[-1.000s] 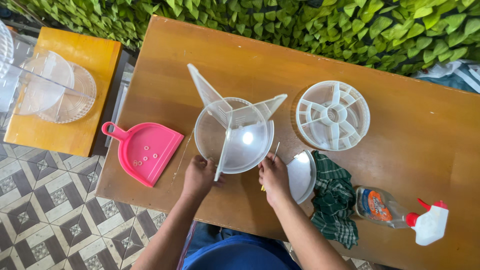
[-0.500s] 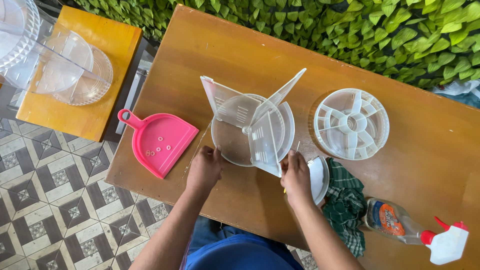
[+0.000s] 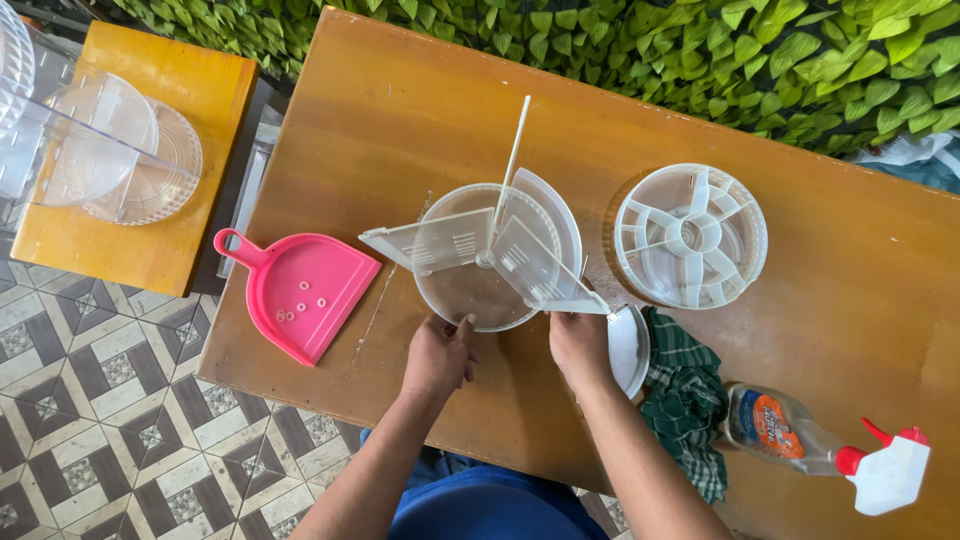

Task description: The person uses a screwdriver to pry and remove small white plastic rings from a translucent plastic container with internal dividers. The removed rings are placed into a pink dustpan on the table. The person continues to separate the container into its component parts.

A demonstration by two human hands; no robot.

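In the head view, a brown wooden desk (image 3: 400, 130) fills most of the frame, with a wall of green leaves (image 3: 700, 50) along the top edge. At the centre of the frame sits a round clear plastic tray (image 3: 470, 290) with white divider panels (image 3: 455, 240) standing up from its middle like fins. The left hand (image 3: 438, 355) touches the tray's near rim at lower centre, fingers curled with the thumb against the edge. The right hand (image 3: 578, 345), just to its right, is closed around the lower end of one divider panel. To the right of the tray, close beside it, lies a white round sectioned insert (image 3: 690, 235). A small white lid (image 3: 628, 350) lies just right of the right hand, touching a green checked cloth (image 3: 690, 400). Further right, at the lower right of the frame, a spray bottle (image 3: 830, 445) lies on its side. Left of the tray, a pink dustpan (image 3: 300, 295) holds a few small rings. At upper left, a yellow side table (image 3: 190, 90) carries more clear plastic trays (image 3: 100, 150). Patterned floor tiles (image 3: 100, 430) show at lower left.
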